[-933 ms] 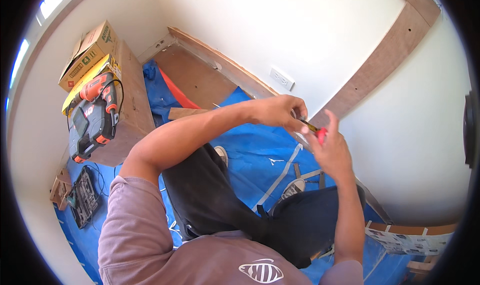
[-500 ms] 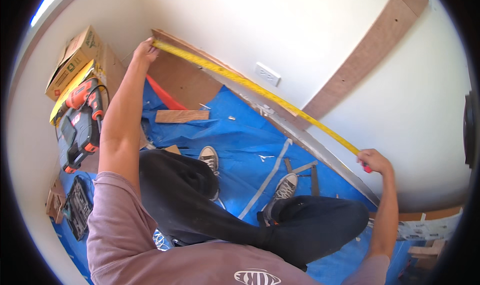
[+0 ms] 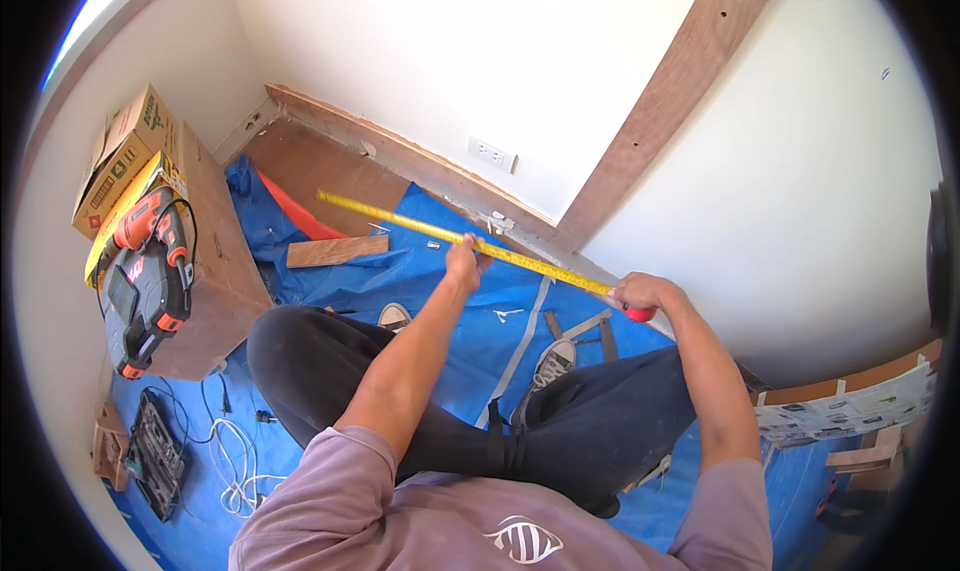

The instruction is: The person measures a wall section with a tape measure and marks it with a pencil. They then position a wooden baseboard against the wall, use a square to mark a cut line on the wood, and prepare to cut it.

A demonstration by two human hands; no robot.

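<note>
A yellow tape measure blade (image 3: 395,220) is drawn out across the front of me, its free end in the air over the brown board at the far left. Partway along, my left hand (image 3: 466,264) grips the blade between thumb and fingers. My right hand (image 3: 642,295) is closed around the red tape measure case (image 3: 640,314), part of which sticks out under the fingers. Behind the blade, along the foot of the white wall, runs a wooden baseboard strip (image 3: 390,143). An upright wooden strip (image 3: 665,106) rises from it.
Blue sheeting (image 3: 400,271) covers the floor, with a loose wood piece (image 3: 336,251) on it. At left, an orange power drill (image 3: 152,221), a black tool case (image 3: 140,306) and a cardboard box (image 3: 122,156) rest on a wooden box. A white cable (image 3: 240,466) and an open bit case (image 3: 158,451) lie lower left.
My left hand has left the corner end of the baseboard and slid onto the middle of the blade. My right hand moved left with the case, and the blade came away from the wall.
</note>
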